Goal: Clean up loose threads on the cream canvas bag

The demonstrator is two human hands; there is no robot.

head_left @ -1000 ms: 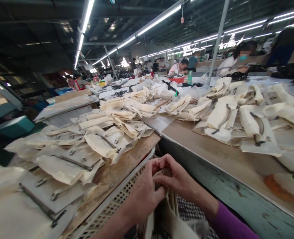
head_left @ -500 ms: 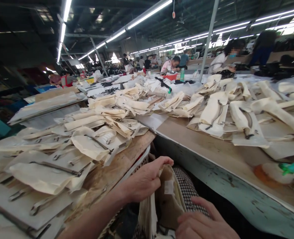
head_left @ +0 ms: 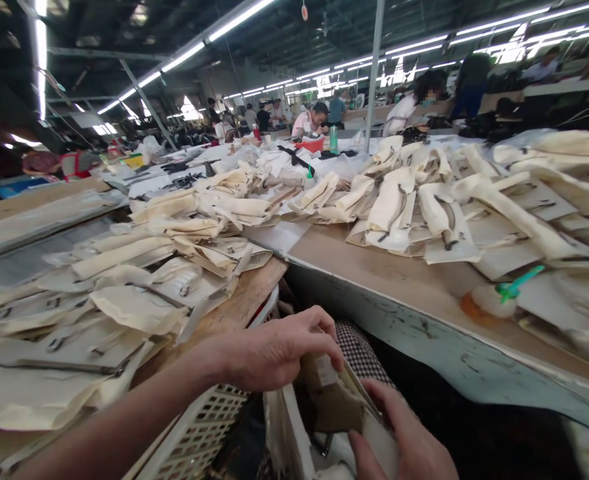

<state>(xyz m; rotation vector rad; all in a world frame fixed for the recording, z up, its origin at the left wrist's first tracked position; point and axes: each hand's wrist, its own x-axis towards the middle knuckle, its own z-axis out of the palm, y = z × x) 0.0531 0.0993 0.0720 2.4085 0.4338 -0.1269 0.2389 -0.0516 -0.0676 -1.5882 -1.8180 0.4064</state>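
An unfinished bag piece (head_left: 334, 407), cream outside and brown inside with a small white label (head_left: 326, 371), stands opened up over my lap. My left hand (head_left: 279, 350) has its fingers curled over the far top edge of it. Lower down, my right hand (head_left: 407, 437) grips the right-hand side, thumb inside and fingers outside. Black-and-white checked cloth (head_left: 367, 357) shows behind the piece. A white plastic basket (head_left: 202, 427) is just left of it, under my left forearm.
Cream bag pieces with dark zips (head_left: 134, 310) cover the wooden table on the left. More cream pieces (head_left: 392, 200) lie on the right table, near a glue bottle with a green nozzle (head_left: 489, 303). A metal post (head_left: 374, 80) rises behind; several people sit farther back.
The view has turned to the right. My left hand's fingers have bent down over the piece's top edge, and my right hand has closed on its side, thumb now inside.
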